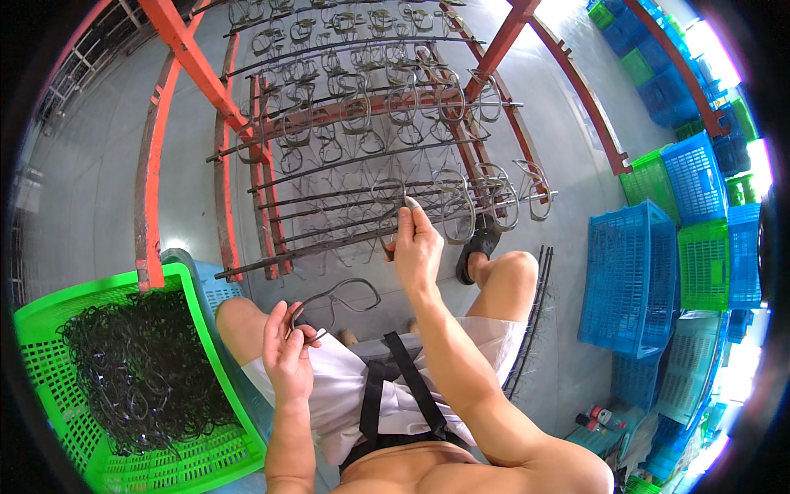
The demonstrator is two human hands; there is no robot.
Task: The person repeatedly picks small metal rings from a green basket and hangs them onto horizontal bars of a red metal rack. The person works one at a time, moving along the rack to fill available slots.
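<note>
Your left grip is closed around a bent black wire loop, which sticks out above your knees. Your right grip is pinching another wire piece against a dark rod of the red metal rack in front of you. Many wire hooks hang on the rods. At your left side, a green basket holds a heap of black wire loops. Blue crates stand at your right.
</note>
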